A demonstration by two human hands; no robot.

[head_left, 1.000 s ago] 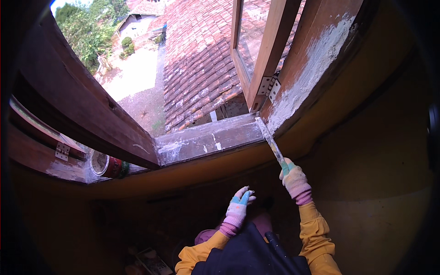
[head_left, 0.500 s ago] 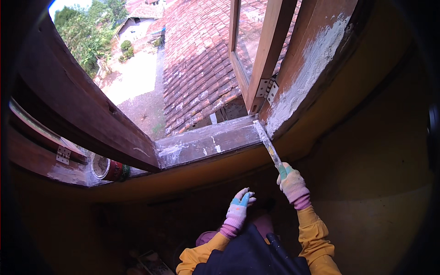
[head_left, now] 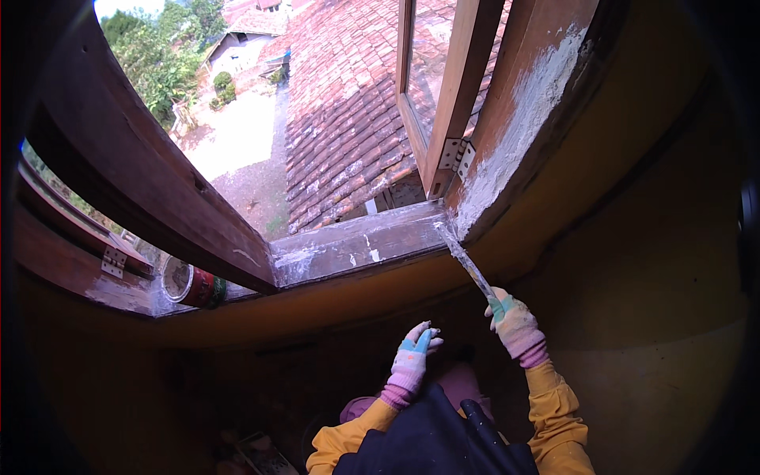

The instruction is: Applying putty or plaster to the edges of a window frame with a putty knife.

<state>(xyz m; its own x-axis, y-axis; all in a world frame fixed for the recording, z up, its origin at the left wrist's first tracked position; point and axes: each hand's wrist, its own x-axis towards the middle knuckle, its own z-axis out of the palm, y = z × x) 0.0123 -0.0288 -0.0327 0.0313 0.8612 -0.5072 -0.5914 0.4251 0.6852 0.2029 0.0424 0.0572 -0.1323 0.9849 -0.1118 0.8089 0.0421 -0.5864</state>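
The right hand, gloved in a pale knit with a pink cuff, is closed round the lower end of a long, narrow, pale-smeared tool, which slants away to the far left, its far tip at the right end of the wooden sill, near the corner; whether the tip touches the wood I cannot tell from here. The left hand, in a similar glove with blue on the fingers, is held nearer the body, well apart from the sill, its fingers slightly bent; I cannot tell whether it grips anything. Both sleeves are mustard yellow, with dark cloth between them. To the right, a rough white coat runs along the brown frame, beside a metal hinge carrying a glazed sash swung outward. To the left, a thick dark post meets the sill; beyond its foot a red and green can rests on the ledge, its mouth to the left, near a second hinge. White marks dot the sill. Outside lie a tiled roof, a bright yard and, at far left, green trees.
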